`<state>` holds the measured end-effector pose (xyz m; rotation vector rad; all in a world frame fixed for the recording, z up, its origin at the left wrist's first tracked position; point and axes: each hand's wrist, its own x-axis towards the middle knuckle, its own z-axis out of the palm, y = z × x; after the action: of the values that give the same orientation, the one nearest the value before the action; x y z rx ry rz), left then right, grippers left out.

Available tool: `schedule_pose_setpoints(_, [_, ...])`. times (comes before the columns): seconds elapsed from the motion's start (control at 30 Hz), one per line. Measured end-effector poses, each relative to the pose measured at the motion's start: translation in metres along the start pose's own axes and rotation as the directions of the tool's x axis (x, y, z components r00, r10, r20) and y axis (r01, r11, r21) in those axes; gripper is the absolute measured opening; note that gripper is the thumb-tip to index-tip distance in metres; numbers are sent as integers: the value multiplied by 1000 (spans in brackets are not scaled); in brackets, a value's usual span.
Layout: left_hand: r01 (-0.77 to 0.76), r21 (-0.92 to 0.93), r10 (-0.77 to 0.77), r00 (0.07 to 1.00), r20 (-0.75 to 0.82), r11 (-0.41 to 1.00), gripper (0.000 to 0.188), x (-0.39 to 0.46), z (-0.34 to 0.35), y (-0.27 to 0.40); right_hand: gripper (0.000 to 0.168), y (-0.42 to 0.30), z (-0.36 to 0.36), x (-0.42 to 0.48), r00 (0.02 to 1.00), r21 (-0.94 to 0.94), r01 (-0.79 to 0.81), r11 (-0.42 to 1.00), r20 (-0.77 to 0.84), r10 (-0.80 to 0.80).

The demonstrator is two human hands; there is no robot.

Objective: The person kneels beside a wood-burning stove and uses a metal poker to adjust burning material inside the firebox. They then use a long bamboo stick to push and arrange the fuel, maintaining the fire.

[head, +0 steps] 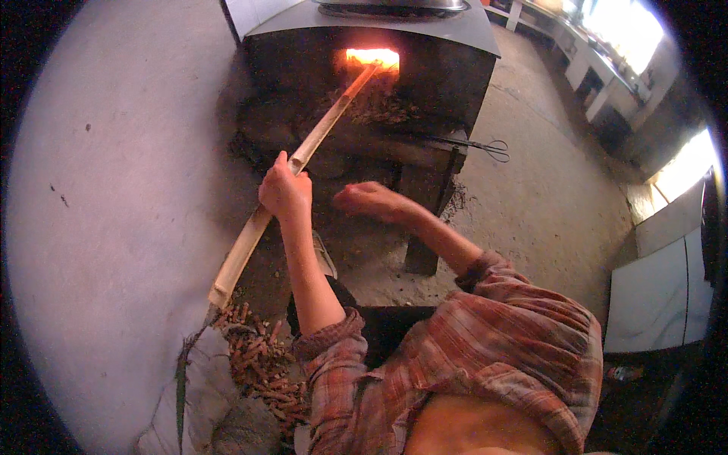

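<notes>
My left hand point(287, 187) is closed around a long split bamboo pole point(244, 247). The pole slants up to the right, and its far end reaches into the glowing fire opening point(372, 58) of a dark stove point(438, 79). Near that end the pole looks orange in the firelight. To the right of the pole, apart from it, my right hand point(364, 199) is slightly blurred with its fingers curled; whether anything small is in it does not show. Metal tongs point(495, 149) lie on the ledge below the opening, their looped handles sticking out to the right.
A round metal lid or pan point(392, 7) sits on the stove top. Corncobs point(261, 352) are heaped at lower left beside a pale sack point(205, 387). A whitish wall point(114, 170) stands left. A pale cabinet point(645, 296) is at right, and a counter point(603, 57) runs under a bright window.
</notes>
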<state>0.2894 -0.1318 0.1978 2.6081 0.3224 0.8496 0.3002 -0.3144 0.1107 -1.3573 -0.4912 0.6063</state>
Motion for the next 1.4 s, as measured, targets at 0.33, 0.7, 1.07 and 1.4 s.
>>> schedule_pose_setpoints(0.33, [117,102,-146,926,347,988,37,16,-18,-10,42,-37,152,62,950,885,-139,444,246,-192])
schedule_pose_setpoints(0.7, [-455,-217,293,803,-519,863,19,-30,-181,55,30,-47,112,27,977,607,206,768,-87,-194])
schedule_pose_setpoints(1.07, [-148,-503,-254,722,-643,852,42,-21,-203,-4,58,-82,66,-68,878,388,354,851,-451,-160])
schedule_pose_setpoints(1.4, [221,-372,-270,959,-83,901,33,20,-59,-43,54,-148,30,-72,653,-53,703,709,-347,-673])
